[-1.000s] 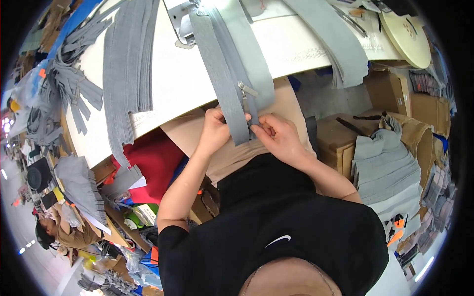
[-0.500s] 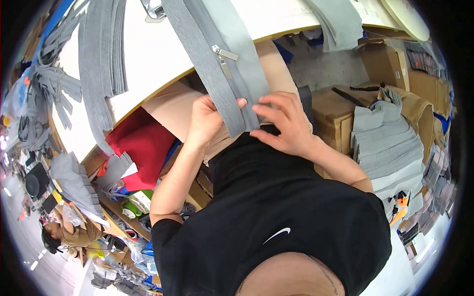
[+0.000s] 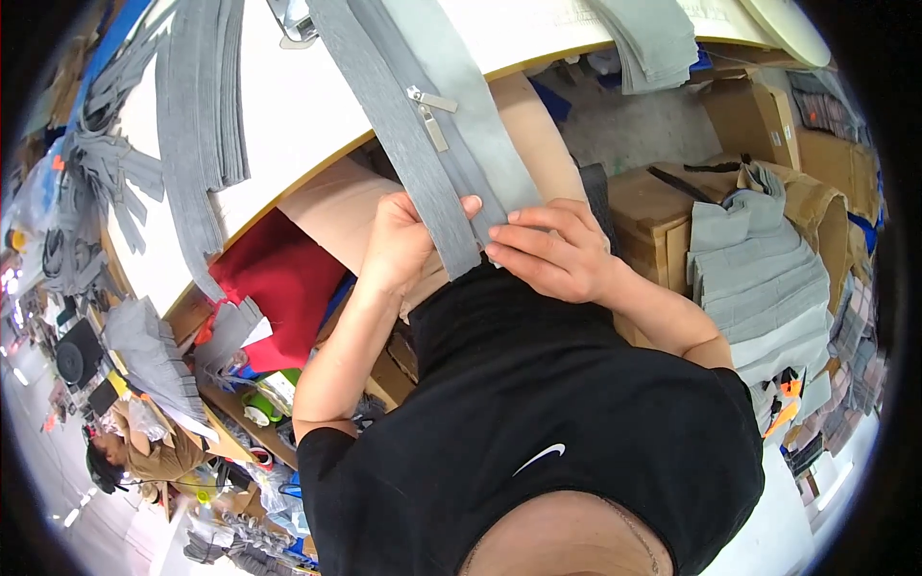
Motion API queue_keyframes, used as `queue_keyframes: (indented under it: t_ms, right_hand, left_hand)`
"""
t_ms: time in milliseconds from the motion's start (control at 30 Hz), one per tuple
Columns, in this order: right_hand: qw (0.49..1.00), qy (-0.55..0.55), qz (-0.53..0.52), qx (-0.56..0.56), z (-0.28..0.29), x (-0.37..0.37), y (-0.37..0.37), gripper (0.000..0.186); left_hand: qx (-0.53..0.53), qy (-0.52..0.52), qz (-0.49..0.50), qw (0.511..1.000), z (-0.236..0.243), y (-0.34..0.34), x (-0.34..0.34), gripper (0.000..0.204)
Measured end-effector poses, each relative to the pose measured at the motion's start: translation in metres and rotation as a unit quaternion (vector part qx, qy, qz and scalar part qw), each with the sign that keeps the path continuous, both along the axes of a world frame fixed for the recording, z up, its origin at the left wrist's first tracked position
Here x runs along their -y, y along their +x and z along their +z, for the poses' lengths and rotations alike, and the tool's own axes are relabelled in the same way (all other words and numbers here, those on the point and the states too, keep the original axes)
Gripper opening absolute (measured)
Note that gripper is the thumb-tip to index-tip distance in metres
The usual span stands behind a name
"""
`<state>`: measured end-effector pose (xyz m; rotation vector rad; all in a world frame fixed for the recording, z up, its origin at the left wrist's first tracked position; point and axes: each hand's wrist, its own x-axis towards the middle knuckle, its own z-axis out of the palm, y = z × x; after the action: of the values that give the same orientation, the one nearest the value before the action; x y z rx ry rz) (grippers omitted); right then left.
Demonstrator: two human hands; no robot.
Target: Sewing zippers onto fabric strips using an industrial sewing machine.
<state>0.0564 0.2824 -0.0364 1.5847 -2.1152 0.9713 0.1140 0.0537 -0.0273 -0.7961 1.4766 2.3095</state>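
A long zipper strip hangs off the table edge toward my lap, with a darker grey fabric band [image 3: 389, 125] on its left and a lighter grey band [image 3: 471, 106] on its right. Two metal zipper pulls [image 3: 429, 115] lie partway along it. My left hand [image 3: 396, 245] grips the darker band near its lower end, thumb on top and fingers behind. At the right side of that end, my right hand [image 3: 559, 254] pinches the strip, fingers laid over the fabric; its thumb is hidden underneath.
The white table [image 3: 293, 106] bears a stack of grey strips [image 3: 200, 106] at left and light grey pieces [image 3: 648, 43] over its far right edge. Red cloth [image 3: 274, 288] hangs below. Cardboard boxes [image 3: 639, 230] and folded grey fabric [image 3: 759, 259] sit right. A person [image 3: 158, 451] works far left.
My right hand has gone from fingers spread beside the strip to closed on its lower end. The strip's lower end has shifted slightly down toward me.
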Motion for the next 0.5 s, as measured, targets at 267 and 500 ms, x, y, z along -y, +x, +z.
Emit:
queue_keyframes:
  t_ms: [267, 500]
  right_hand:
    - [1.000, -0.013, 0.019, 0.007, 0.010, -0.001, 0.001, 0.023]
    - [1.000, -0.010, 0.029, 0.009, 0.003, 0.006, 0.001, 0.022]
  left_hand:
    - [-0.055, -0.056, 0.096, 0.992, 0.017, -0.030, 0.017, 0.060]
    - [-0.050, -0.145, 0.106, 0.982, 0.028, -0.039, 0.006, 0.026]
